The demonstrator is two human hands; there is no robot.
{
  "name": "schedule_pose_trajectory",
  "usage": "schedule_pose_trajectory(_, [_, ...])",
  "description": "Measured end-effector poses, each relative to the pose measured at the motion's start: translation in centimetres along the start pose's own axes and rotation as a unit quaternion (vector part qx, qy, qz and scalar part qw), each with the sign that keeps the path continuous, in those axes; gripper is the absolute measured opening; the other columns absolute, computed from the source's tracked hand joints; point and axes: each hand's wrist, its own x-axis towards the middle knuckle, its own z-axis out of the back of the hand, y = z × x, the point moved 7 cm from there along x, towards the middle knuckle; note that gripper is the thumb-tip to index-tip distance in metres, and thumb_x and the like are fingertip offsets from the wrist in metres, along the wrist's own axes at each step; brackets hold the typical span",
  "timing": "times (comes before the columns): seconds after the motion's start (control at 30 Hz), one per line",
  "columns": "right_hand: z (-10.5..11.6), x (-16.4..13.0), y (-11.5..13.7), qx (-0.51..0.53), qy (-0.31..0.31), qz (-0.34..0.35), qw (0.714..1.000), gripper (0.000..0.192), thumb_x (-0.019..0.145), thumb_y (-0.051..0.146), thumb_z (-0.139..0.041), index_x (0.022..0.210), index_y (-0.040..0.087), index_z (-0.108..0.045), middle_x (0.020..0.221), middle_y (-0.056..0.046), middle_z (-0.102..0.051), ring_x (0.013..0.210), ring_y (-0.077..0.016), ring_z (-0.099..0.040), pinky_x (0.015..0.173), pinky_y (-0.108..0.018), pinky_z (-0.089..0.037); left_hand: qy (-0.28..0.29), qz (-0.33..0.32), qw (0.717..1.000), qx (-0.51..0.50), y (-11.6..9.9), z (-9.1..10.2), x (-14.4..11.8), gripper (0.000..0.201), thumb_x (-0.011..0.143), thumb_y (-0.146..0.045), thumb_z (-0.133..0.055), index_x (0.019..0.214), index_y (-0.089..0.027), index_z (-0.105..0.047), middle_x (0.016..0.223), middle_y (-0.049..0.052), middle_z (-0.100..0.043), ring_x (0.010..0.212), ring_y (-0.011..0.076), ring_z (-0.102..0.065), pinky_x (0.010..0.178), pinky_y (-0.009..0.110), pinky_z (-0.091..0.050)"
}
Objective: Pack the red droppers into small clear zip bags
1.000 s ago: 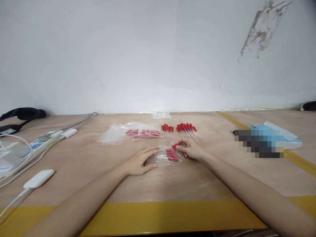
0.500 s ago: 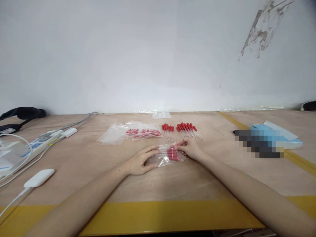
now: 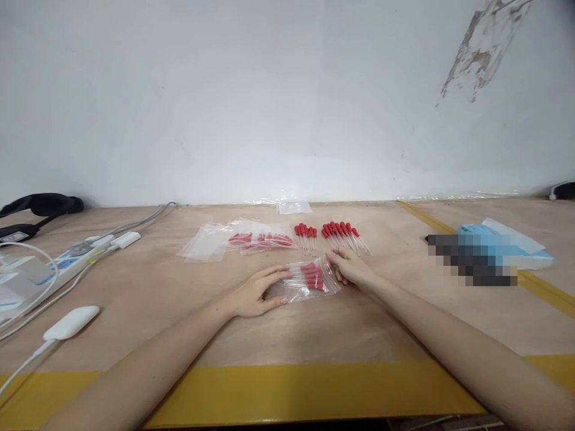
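Observation:
A clear zip bag lies flat on the table in front of me, with several red-bulbed droppers inside, their bulbs towards the right end. My left hand holds the bag's left end, fingers along the far side and thumb at the near side. At the upper right corner, by the zip strip, my right hand pinches the bag's edge between thumb and forefinger. Beyond the hands lie two groups of loose droppers, a smaller group and a larger group.
Filled bags of droppers and flat clear bags lie at the back left of centre. A power strip with cables and a white charger are on the left. A blue packet sits at the right, partly behind a pixelated dark object.
My right hand has shifted slightly right, from over the bulbs to the bag's right edge. The bag's right end now lies more exposed. My left hand stays in place.

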Motion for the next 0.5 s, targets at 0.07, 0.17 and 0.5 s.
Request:
schedule_pose_trajectory(0.07, [-0.1,-0.1,-0.2,-0.013,0.015,-0.031,0.999,0.036,0.075,0.051,-0.048,0.068,0.016,-0.055,0.04,0.006,-0.045,0.031,-0.0057,-0.033,0.031,-0.018,-0.023,0.001,-0.001,1.0,0.0,0.1,0.0,0.0,0.053,0.083,-0.039,-0.051,0.131,-0.024,-0.035,0.134,0.007,-0.038,0.122,0.0229,-0.037,0.102,0.04,-0.031])
schedule_pose_trajectory(0.17, [-1.0,-0.3,0.4,-0.035,0.066,0.013,0.997,0.037,0.063,0.049,-0.063,0.056,0.014,-0.055,0.043,0.004,-0.048,0.038,-0.0047,-0.038,0.036,-0.017,-0.027,0.001,-0.005,1.0,-0.001,0.1,0.0,0.0,0.052,0.083,-0.039,-0.051,0.13,-0.024,-0.036,0.134,0.007,-0.038,0.122,0.0225,-0.037,0.102,0.039,-0.031])
schedule_pose_trajectory(0.5, [0.8,-1.6,2.0,0.235,0.139,-0.016,0.962,0.021,0.074,0.032,-0.059,0.088,0.017,-0.06,0.083,-0.007,-0.067,0.07,-0.0159,-0.063,0.06,-0.027,-0.051,-0.105,0.071,0.988,0.09,1.4,2.1,-0.3,0.056,0.086,-0.043,-0.043,0.135,-0.022,-0.025,0.138,0.007,-0.031,0.129,0.0232,-0.023,0.106,0.04,-0.021])
